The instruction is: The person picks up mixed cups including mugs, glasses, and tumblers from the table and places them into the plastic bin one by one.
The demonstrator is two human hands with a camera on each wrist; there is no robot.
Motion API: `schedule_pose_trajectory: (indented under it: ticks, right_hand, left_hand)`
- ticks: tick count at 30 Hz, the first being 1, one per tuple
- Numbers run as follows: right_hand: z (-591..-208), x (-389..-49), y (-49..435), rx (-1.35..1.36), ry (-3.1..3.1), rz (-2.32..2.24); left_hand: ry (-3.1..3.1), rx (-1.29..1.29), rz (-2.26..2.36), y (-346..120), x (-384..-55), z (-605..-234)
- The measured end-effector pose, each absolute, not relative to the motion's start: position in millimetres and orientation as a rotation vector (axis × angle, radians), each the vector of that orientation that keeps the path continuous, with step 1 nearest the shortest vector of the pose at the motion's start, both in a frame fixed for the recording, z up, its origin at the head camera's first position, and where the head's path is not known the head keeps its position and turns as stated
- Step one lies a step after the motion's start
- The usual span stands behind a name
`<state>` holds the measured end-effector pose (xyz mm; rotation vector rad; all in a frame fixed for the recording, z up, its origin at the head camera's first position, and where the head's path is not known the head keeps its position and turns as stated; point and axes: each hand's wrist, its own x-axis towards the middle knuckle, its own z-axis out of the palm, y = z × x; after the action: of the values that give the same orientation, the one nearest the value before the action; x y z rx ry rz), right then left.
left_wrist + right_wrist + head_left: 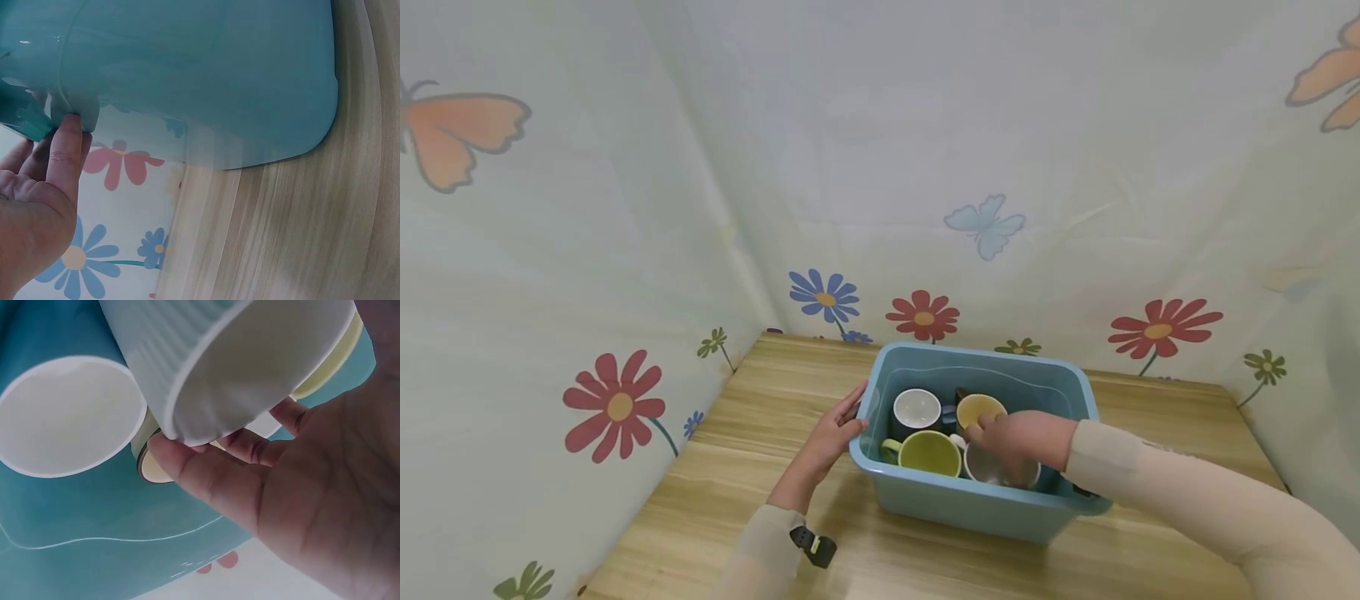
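Observation:
A blue plastic bin (pixel 958 500) stands on the wooden table with several mugs inside. My left hand (pixel 831 429) holds the bin's left rim, fingertips against its edge. Inside the bin my right hand (pixel 1018 437) grips a pale ribbed mug (pixel 150 359) near its rim, fingers curled along one side. Palm and wrist hide part of that mug in the head view. Next to it are a green mug (pixel 928 454), a dark mug with a white inside (pixel 917 408) and a yellow-lined mug (pixel 981 408). Another white-lined mug (pixel 69 419) lies beside the ribbed one.
The wooden table (pixel 797 375) runs back to a pale curtain (pixel 880 167) printed with flowers and butterflies. Curtain also closes off the left and right sides. The bin's walls surround the mugs closely.

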<state>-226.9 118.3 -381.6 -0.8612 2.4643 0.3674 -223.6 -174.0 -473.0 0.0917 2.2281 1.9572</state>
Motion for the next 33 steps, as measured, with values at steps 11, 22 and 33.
schedule_pose_trajectory:
  ticks: [11, 22, 33]
  right_hand:
    - [-388, -222, 117, -0.838, 2.511, 0.385]
    - [-388, -219, 117, -0.843, 2.528, 0.350]
    - [-390, -212, 121, -0.805, 2.586, 0.240]
  left_hand:
    - [2.246, 0.093, 1.947, -174, -223, -471]
    - [2.247, 0.084, 1.936, -173, -223, -470]
    - [2.226, 0.103, 1.950, -173, -225, -474]
